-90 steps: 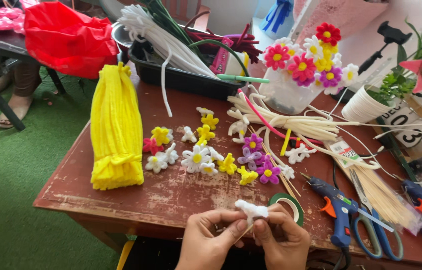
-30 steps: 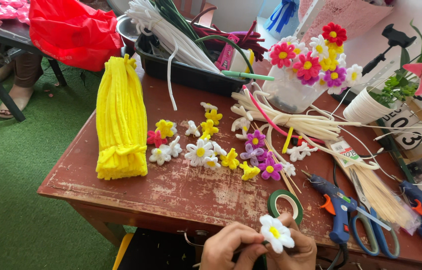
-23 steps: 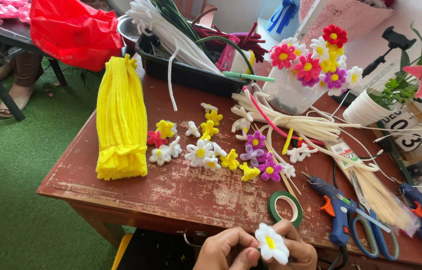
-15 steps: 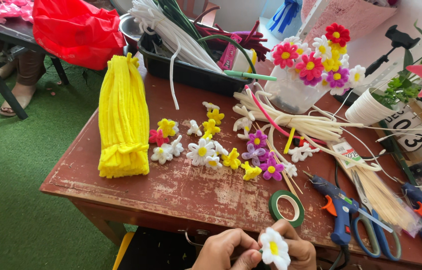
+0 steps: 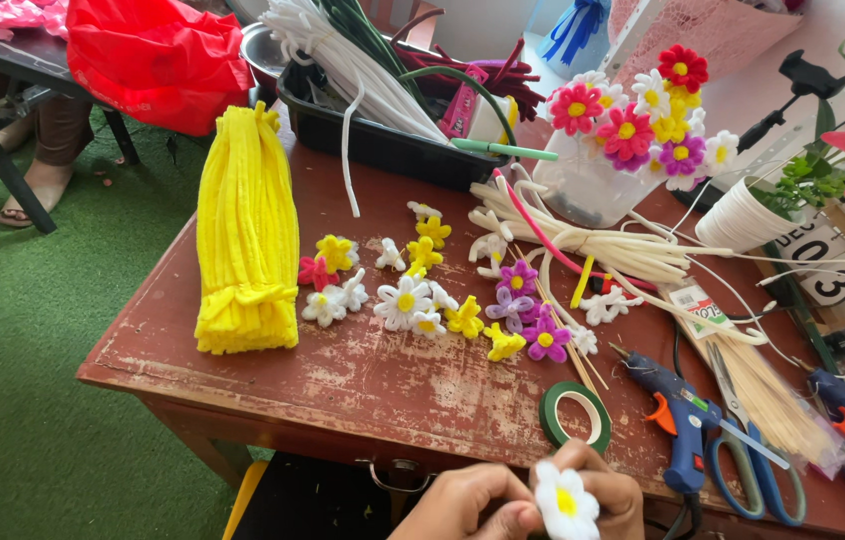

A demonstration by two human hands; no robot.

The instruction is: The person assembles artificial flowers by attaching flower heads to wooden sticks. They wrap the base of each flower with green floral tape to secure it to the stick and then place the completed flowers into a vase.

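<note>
Hands [image 5: 463, 505] [image 5: 605, 492] pinching white flower [image 5: 565, 503], wrists cropped.

Looked like a handicraft workspace: worn red counter [image 5: 363, 370] held yellow pipe-cleaner bundle [image 5: 246, 235], loose pipe-cleaner flowers [image 5: 413, 300], blue glue gun [image 5: 678, 420], scissors [image 5: 758, 480], green floral tape roll [image 5: 576, 415].

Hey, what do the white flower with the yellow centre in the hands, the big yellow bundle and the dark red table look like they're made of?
White flower with yellow centre, pinched by the left hand and right hand: fuzzy, matte petals, likely bent chenille stems. Big yellow bundle: the same fuzzy pile in long straight strands, probably unused chenille stems. Dark red table: seemingly painted wood, since worn patches show paler material beneath.
</note>
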